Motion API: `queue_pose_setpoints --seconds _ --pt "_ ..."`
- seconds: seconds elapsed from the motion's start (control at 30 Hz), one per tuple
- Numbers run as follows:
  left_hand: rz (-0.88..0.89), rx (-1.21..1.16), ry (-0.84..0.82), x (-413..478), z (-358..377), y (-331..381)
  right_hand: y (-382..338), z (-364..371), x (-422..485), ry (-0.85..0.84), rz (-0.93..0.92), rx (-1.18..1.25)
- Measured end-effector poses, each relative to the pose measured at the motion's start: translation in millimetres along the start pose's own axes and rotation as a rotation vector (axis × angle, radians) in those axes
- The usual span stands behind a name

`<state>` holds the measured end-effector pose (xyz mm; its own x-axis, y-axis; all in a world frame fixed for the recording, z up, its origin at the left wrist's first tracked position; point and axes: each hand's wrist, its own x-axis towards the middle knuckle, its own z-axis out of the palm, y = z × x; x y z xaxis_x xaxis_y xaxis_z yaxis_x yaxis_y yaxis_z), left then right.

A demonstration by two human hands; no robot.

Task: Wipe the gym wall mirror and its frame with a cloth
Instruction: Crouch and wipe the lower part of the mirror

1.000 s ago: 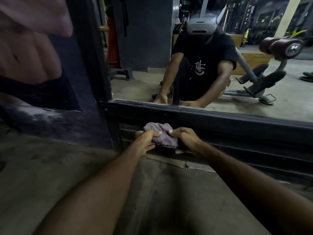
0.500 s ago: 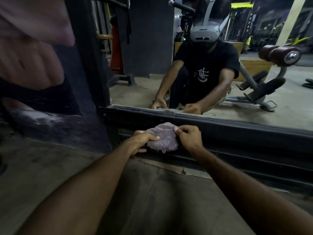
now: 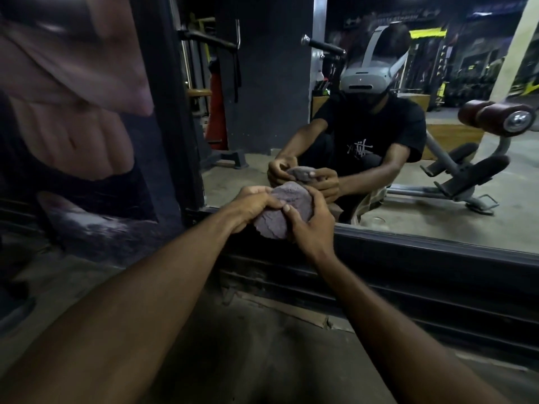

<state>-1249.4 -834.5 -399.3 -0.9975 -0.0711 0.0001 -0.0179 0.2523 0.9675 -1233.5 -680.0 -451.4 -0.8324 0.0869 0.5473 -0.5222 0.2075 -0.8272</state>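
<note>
you hold the crumpled grey-purple towelling cloth (image 3: 277, 217) between both hands, in the air just in front of the lower left corner of the big gym wall mirror (image 3: 262, 83); your left hand (image 3: 253, 207) has the fingers curled over the cloth's upper left edge, and your right hand (image 3: 313, 228) grips its right side with the thumb laid on the front face; so both hands are closed on the cloth, neither is spread.

what has changed: a second ago the cloth was bunched low against the black metal bottom rail of the frame (image 3: 423, 249); then you flattened it out; now it is raised to the level of the glass edge and looks smoother, more like a pad. in the reflection there is a gap between your hands and the glass, so i judge the cloth touches neither mirror nor frame at this moment.

this probably means you are refolding to get a clean face; the wiping is paused, not finished. the dark upright post of the frame (image 3: 172, 112) is near on your left, and it could be the next surface.
</note>
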Motion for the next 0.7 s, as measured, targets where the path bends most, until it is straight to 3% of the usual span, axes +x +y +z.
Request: queue_pose_setpoints --seconds 0.13,0.27,0.33,0.47,0.53,0.7 --pt "0.122 -0.026 0.001 1 -24 11 -16 4 28 0.024 -0.111 -0.156" --pt "0.289 -0.019 0.008 23 -53 16 -41 22 65 0.086 -0.338 -0.351" --pt "0.439 0.175 0.081 36 -64 20 -50 30 78 0.191 -0.444 -0.464" --pt "0.927 0.84 0.453 55 -101 19 -39 55 107 0.465 -0.619 -0.791" --pt "1.098 0.937 0.528 68 -121 15 -28 72 112 0.566 -0.639 -0.929" --pt "1.196 1.19 0.534 107 -172 -9 2 104 103 0.66 -0.634 -1.095"
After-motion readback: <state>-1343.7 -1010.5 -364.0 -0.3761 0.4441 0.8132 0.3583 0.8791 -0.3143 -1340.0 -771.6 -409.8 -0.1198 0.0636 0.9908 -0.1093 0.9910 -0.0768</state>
